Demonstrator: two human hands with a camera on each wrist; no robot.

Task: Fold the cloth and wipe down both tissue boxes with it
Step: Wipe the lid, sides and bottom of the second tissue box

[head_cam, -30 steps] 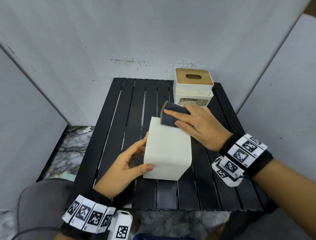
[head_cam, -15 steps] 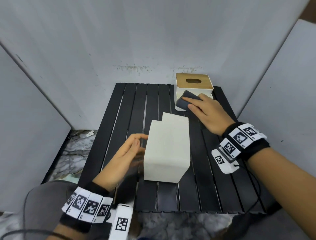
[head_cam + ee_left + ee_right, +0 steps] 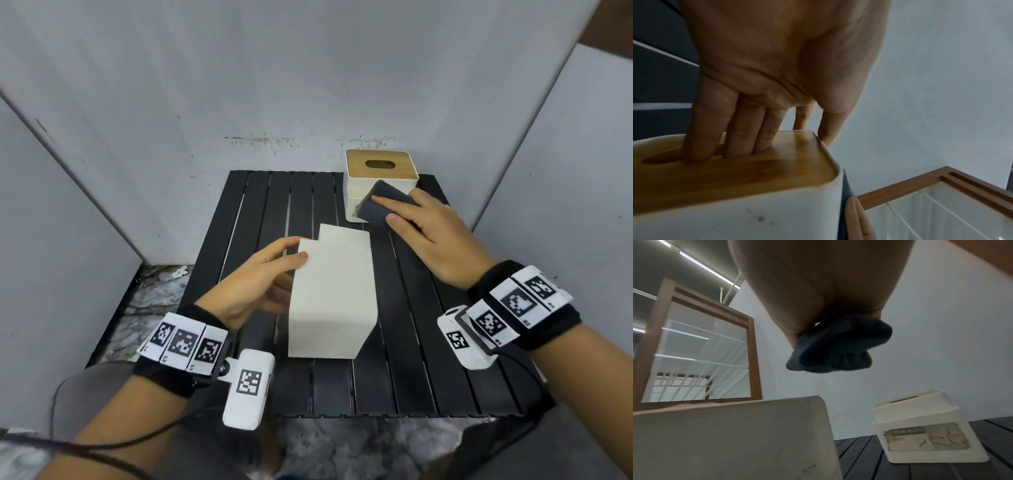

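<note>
A white tissue box (image 3: 332, 294) lies on its side mid-table, its wooden lid (image 3: 760, 168) facing left. My left hand (image 3: 298, 249) holds its lid end, thumb on the top face; in the left wrist view the fingers (image 3: 740, 129) reach into the lid's slot. A second white box with a wooden lid (image 3: 380, 164) stands upright at the back right. My right hand (image 3: 384, 209) grips a folded dark blue cloth (image 3: 371, 212) over that box's front face. The right wrist view shows the bunched cloth (image 3: 838, 347) under my fingers and the labelled far box (image 3: 925, 431) ahead.
The black slatted table (image 3: 428, 342) is boxed in by grey panels behind and at both sides. Marble floor (image 3: 150, 301) shows past its left edge. A wood-framed white rack (image 3: 701, 353) stands beyond the left panel.
My right hand carried the cloth from the near box's top back to the far box's front. My left hand let go of the near box, then took hold of its lid end again.
</note>
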